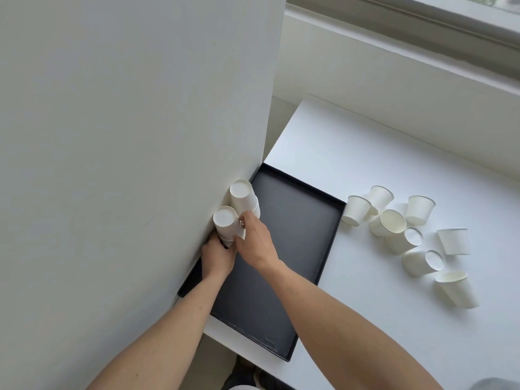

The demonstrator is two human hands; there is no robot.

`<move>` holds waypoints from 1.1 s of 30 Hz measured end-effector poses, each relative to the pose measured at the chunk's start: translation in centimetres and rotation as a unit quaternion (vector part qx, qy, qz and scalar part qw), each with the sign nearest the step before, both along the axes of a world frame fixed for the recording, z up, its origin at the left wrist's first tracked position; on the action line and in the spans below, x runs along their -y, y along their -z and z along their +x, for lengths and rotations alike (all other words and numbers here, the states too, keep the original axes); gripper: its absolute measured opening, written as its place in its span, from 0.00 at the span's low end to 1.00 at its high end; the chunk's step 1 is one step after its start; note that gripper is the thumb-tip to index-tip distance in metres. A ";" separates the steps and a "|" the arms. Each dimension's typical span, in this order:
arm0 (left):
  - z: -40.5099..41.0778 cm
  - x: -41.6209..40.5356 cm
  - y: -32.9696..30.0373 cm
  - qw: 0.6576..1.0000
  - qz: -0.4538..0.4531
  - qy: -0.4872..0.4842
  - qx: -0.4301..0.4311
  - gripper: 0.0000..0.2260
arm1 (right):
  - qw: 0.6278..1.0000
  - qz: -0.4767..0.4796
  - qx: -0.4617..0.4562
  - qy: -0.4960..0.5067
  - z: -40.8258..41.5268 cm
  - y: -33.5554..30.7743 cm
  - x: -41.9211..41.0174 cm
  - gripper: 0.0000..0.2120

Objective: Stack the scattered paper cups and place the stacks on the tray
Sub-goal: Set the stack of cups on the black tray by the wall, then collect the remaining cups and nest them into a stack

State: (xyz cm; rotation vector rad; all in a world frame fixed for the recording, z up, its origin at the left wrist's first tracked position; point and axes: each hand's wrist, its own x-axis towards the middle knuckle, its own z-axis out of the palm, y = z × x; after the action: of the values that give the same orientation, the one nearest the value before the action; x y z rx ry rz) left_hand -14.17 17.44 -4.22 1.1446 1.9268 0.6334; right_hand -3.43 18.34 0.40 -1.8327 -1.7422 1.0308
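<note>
A black tray (295, 220) lies on the white table, pushed against the wall on its left. Two stacks of upside-down white paper cups stand at the tray's left edge beside the wall: a far stack (244, 197) and a near stack (225, 223). My left hand (216, 257) grips the base of the near stack from below. My right hand (254, 239) wraps its fingers around the same stack from the right, fingertips touching between the two stacks. Several loose paper cups (394, 223) lie scattered on the table right of the tray, some upright, some tipped over.
A white wall (135, 136) rises at the tray's left edge. The white table (394, 333) extends right and near; its front edge runs just below the tray. A window sill (408, 66) runs along the back.
</note>
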 end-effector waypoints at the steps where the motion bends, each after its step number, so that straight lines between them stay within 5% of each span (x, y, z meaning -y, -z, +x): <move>1: 0.0 0.0 0.1 1.000 0.003 0.001 -0.003 0.09 | 1.000 0.001 -0.003 0.000 0.1 0.0 0.1 0.12; 6: -0.2 0.3 0.5 1.000 0.016 -0.007 -0.002 0.09 | 0.999 -0.003 -0.045 0.009 1.0 0.1 1.2 0.11; 10: 1.2 2.6 0.4 0.997 0.029 -0.068 0.033 0.26 | 0.998 -0.008 -0.053 0.035 3.0 1.3 3.7 0.19; 13: 3.1 5.6 0.0 0.995 0.037 -0.093 -0.020 0.31 | 0.996 0.003 -0.032 0.078 5.9 2.3 5.9 0.21; 17: 7.0 8.6 -0.4 0.986 0.124 0.041 -0.107 0.21 | 0.984 0.029 -0.030 0.175 11.3 2.6 8.6 0.19; 22: 13.9 9.0 -1.5 0.946 0.177 0.261 -0.069 0.10 | 0.952 0.050 0.015 0.303 19.5 2.4 12.5 0.17; 33: 30.8 6.2 -2.9 0.802 0.169 0.565 -0.097 0.19 | 0.853 -0.002 0.124 0.506 35.5 1.3 19.4 0.25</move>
State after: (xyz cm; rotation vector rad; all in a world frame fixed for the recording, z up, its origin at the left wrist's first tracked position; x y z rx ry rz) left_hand 16.60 11.21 -1.32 2.3332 0.9261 0.1621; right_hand 32.04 -1.05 -0.94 -2.4719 -0.6033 0.3522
